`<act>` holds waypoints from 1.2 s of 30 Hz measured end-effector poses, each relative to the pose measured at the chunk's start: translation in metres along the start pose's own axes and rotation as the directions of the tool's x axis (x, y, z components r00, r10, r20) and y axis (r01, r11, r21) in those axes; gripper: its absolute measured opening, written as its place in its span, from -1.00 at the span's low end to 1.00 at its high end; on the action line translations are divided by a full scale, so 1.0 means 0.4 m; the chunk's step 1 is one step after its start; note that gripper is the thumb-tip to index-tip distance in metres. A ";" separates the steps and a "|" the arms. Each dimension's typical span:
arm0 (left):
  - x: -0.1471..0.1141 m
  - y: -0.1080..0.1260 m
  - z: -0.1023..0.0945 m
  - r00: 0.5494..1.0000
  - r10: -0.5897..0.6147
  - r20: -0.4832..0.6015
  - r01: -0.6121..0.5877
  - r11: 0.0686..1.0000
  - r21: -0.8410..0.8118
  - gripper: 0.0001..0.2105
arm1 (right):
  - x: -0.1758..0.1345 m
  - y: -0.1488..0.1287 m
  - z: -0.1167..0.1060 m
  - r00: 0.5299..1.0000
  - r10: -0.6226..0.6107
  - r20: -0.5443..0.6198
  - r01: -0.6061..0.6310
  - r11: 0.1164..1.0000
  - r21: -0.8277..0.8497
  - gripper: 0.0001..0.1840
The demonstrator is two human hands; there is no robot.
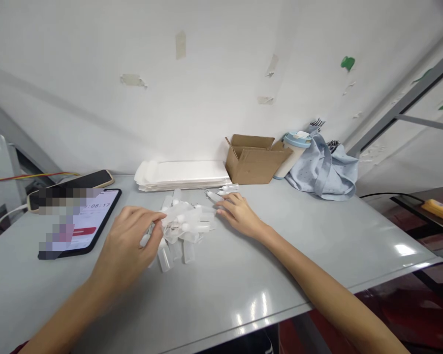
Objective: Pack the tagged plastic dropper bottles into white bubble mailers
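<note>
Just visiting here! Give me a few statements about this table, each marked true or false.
1. A cardboard box stands left of the tumbler. True.
2. The box is sealed shut. False: its flaps are open.
3. The left hand and right hand are both at small translucent plastic bottles. True.
4. The tumbler has a red lid. False: the lid is light blue.
5. A lit smartphone lies left of the left hand. True.

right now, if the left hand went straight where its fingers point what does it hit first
The left hand would likely meet the pile of translucent bottles first; its fingers seem at the edge, though depth is unclear.
</note>
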State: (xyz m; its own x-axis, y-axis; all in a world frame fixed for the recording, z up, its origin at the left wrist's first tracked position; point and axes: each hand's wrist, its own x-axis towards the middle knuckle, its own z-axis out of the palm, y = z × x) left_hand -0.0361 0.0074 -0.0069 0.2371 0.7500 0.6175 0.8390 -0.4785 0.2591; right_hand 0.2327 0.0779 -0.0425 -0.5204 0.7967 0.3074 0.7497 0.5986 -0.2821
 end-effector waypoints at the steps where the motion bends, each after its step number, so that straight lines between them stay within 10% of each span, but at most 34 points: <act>1: 0.000 0.004 -0.002 1.000 -0.008 -0.009 0.008 1.000 0.002 -0.82 | 0.000 -0.002 -0.007 0.998 -0.017 -0.065 0.020 0.999 0.041 -0.77; 7: -0.003 0.024 -0.010 0.996 0.054 -0.067 -0.057 0.997 -0.051 -0.86 | -0.015 -0.059 -0.069 0.899 0.197 -0.392 -0.003 0.897 0.443 -0.84; 17: -0.010 0.047 -0.007 0.999 -0.006 0.048 0.017 0.975 -0.221 -0.82 | -0.031 -0.146 -0.108 0.960 0.279 0.005 -0.101 0.330 0.939 -0.78; 36: -0.013 0.048 -0.013 0.999 0.034 0.021 -0.027 0.959 -0.282 -0.92 | -0.045 -0.165 -0.102 0.986 0.162 0.042 -0.090 0.298 0.950 -0.82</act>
State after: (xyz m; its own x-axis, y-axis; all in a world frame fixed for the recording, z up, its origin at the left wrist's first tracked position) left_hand -0.0238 -0.0080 -0.0015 0.2762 0.7427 0.6101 0.6600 -0.6080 0.4413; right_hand 0.2096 0.0206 0.0077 -0.4091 0.8859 0.2188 -0.1188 0.1861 -0.9753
